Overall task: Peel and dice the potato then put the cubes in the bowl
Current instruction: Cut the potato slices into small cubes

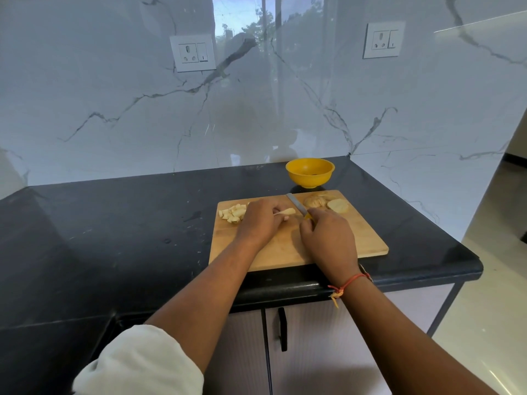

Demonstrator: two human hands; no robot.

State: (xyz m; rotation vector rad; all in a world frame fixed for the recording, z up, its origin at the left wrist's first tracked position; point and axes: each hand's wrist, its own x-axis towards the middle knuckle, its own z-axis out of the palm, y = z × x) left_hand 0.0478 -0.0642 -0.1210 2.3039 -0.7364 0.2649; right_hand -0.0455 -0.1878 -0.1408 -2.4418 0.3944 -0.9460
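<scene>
The potato strip (286, 212) you are cutting lies near the middle of the cutting board (359, 238). The curled fingertips of your left hand (261, 220) pinch its near end and hold it down. Your right hand (328, 238) is just to the right, with its fingers wrapped round the yellow handle of the knife (295, 203). The blade points away from you and slightly left, right beside the strip's free end. From this angle I cannot tell whether the edge is touching the strip.

The finished cubes (232, 213) sit in a small heap at the board's far left corner, just left of your left hand. At the far right corner lies a round potato slice (338, 206). Next to it, closer to the blade, is a browner piece (313, 201), which may be peel or an uncut chunk. The yellow bowl (310, 172) stands upright on the black table (114, 223), just beyond the board's far edge. The board's near edge lies close to the table's front edge.
</scene>
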